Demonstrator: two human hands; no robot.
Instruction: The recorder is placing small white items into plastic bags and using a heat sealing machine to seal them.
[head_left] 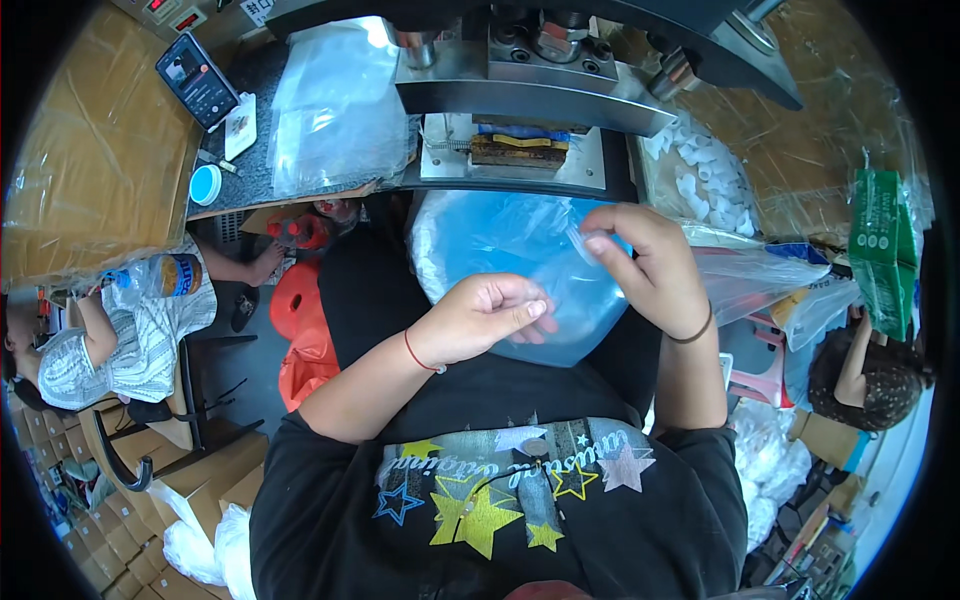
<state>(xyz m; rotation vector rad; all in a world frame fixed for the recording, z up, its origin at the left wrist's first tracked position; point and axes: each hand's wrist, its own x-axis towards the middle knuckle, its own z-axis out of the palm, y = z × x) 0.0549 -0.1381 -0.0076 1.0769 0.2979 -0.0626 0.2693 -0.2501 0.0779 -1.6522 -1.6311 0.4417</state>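
Observation:
Over my lap rests a large bluish plastic bag [465, 240] with an open, crinkled rim. My right hand [650, 265] pinches the edge of a small clear plastic bag [575, 285] between thumb and fingers. Lower and to the left, my left hand [490, 318] has its thumb against its fingers at the small bag's other side; some fingertips show through the film. Just beyond the hands stands a press with a heavy metal bar [530, 95]. Beneath that bar, a wooden die block [518, 150] with blue and yellow strips sits on a white plate.
Flat clear bags [335, 120] lie stacked on the bench left of the press, near a propped phone [195, 80] and a blue-lidded jar [205, 185]. White plastic offcuts [710, 185] fill a spot at right. Two other people [130, 340] [865, 375] sit at either side.

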